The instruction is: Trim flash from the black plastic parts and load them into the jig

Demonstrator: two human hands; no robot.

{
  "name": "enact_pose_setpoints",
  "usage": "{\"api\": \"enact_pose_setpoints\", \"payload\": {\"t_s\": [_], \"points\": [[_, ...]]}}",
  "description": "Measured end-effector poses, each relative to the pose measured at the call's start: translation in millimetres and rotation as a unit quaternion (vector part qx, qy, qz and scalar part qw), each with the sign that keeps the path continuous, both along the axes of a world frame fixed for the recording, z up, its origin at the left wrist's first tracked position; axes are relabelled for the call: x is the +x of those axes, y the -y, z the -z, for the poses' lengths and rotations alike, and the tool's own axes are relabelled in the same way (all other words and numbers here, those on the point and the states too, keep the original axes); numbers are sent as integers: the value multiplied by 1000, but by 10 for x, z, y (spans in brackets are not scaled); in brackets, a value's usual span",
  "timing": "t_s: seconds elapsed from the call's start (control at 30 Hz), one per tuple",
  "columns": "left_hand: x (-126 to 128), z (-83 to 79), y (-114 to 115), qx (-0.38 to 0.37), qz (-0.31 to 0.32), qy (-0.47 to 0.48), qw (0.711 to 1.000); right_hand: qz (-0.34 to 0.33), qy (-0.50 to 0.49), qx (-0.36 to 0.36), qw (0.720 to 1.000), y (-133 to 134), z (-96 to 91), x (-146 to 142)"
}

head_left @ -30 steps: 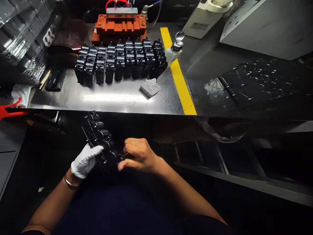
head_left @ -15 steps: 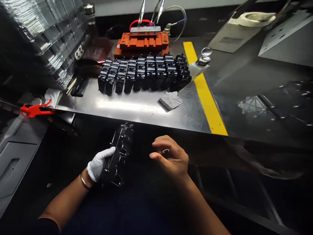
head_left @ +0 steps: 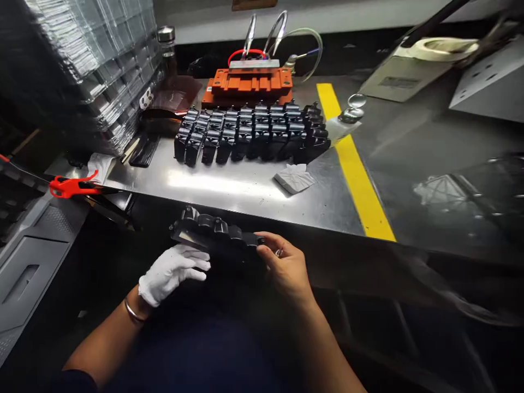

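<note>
A long black molded plastic part [head_left: 221, 232] with rounded humps along its top is held out in front of the table edge. My bare right hand [head_left: 286, 265] pinches its right end between thumb and fingers. Under the left end of the part is my white-gloved left hand [head_left: 174, 270], fingers stretched out and apart. Whether the glove touches the part's underside I cannot tell. Behind, on the metal table [head_left: 196, 183], stands a block of similar black parts [head_left: 249, 134] in close rows.
An orange fixture [head_left: 251, 82] with hoses stands behind the rows. Folded white cloth [head_left: 295, 178] lies near the front edge, left of a yellow stripe [head_left: 364, 185]. Stacked clear trays [head_left: 106, 82] rise at left, with a red-handled tool [head_left: 71, 187] below. A pump-top bottle [head_left: 350, 117] stands right.
The black part has turned from steeply upright to nearly level. My right hand has taken its right end, while my gloved left hand has loosened its grip. The view has shifted slightly.
</note>
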State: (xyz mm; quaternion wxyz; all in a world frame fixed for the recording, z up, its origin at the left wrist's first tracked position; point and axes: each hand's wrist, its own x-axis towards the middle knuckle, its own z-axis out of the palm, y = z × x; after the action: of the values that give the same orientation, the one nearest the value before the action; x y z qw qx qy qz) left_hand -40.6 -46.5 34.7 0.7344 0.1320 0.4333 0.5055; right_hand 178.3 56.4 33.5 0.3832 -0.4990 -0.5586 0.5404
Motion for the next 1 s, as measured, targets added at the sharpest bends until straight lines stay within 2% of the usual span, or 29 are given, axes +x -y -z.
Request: {"api": "enact_pose_setpoints", "payload": {"t_s": [0.07,0.13,0.23,0.33,0.4,0.5,0.57,0.63,0.73,0.8,0.87,0.93,1.0], "points": [[-3,-14,-11,22,-33,-87,995,27,0,-18,999,93,37,-117],[43,-47,-24,29,-38,-103,994,-9,-5,-26,1000,199,29,-224],[142,-102,-41,-4,-113,-34,993,-104,-22,-41,993,311,-43,-297],[205,-132,-54,-50,-186,57,980,-137,-26,-49,989,313,-121,-266],[225,-137,-62,-74,-181,109,975,-150,-27,-43,987,279,-156,-237],[257,-133,-79,-121,-128,226,958,-164,-26,-15,986,255,-188,-228],[277,-123,-93,-141,-96,294,940,-150,7,36,988,262,-195,-214],[274,-106,-99,-147,-98,319,931,-120,70,124,983,254,-174,-145],[209,-67,-73,-155,-132,296,933,-64,203,219,952,161,-71,90],[148,-42,-33,-162,-137,249,945,-16,317,223,922,73,6,270],[108,-32,8,-145,-116,192,964,2,380,216,899,24,30,380],[104,-46,32,-101,-80,145,981,-44,360,209,908,43,-32,376],[126,-81,34,-49,-52,113,991,-132,297,204,923,112,-165,275]]}}
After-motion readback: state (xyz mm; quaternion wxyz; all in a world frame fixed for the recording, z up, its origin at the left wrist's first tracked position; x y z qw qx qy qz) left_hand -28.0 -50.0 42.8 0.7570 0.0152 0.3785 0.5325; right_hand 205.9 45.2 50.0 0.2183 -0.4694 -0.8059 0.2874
